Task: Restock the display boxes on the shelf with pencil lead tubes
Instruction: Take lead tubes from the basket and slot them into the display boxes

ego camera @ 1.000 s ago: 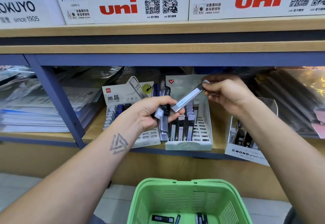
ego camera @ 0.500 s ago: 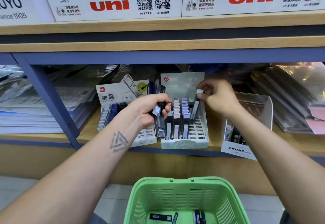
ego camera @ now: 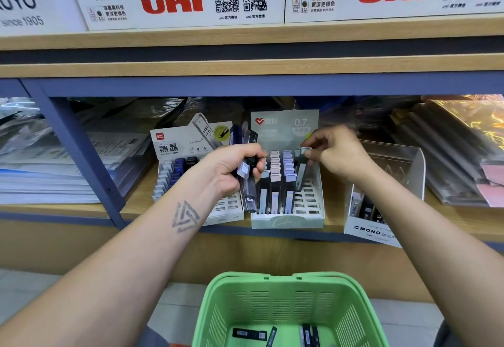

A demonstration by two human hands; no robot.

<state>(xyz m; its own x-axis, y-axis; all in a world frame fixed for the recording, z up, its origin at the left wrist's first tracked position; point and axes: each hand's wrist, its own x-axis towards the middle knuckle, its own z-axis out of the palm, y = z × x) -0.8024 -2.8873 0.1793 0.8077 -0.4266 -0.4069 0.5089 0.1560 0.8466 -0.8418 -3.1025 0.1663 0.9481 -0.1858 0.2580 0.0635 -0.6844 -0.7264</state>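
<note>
Right hand (ego camera: 336, 154) pinching lead tube (ego camera: 301, 171), seating it in 0.7 display box (ego camera: 287, 220); left hand (ego camera: 231, 171) gripping spare tubes (ego camera: 249, 183) as ready supply.

wooden shelf (ego camera: 245, 70), blue frame (ego camera: 76, 150), tiled floor (ego camera: 177, 308)

My right grip (ego camera: 334, 154) pinches a lead tube (ego camera: 301, 172) upright in the pale green display box (ego camera: 287, 220) — my left grip (ego camera: 234, 169) clutches spare tubes (ego camera: 248, 183).
</note>
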